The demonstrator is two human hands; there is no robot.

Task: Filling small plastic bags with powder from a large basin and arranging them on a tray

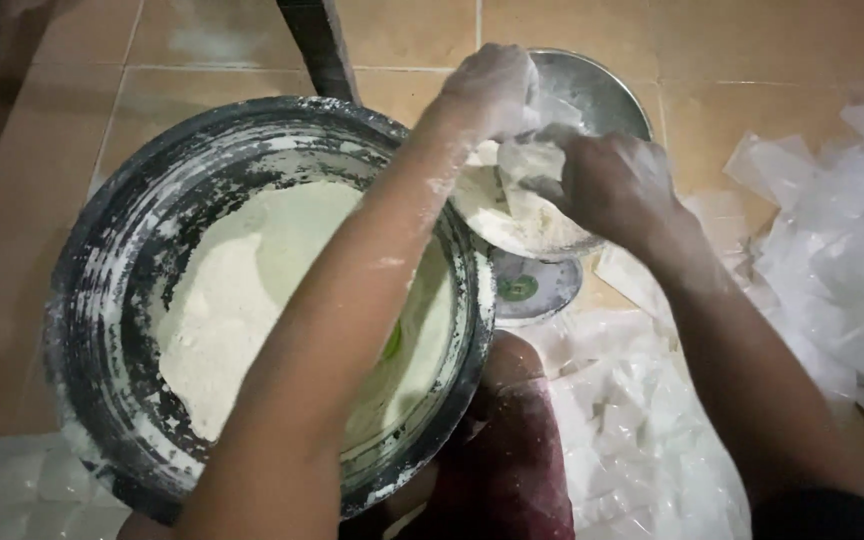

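In the upper middle of the frame, my left hand (pixel 492 90) pinches up the mouth of a small clear plastic bag (pixel 527 195) partly filled with white flour, while my right hand (pixel 612 185) closes on the bag's side just beside it, so the thin film stays open and upright instead of slumping. The bag rests in a round steel pan (pixel 592 90) set on a small scale (pixel 532 285), whose dial face shows just beneath the pan. Both hands are dusted pale with powder. At the left, filling much of the frame, stands a large dark metal basin (pixel 102 330), its rim and inner wall smeared white, holding a soft, uneven heap of flour (pixel 222 310) within easy reach of the scale. At the right edge, a crumpled pile of empty clear bags (pixel 832 240) lies on the tan tiled floor (pixel 52 130).
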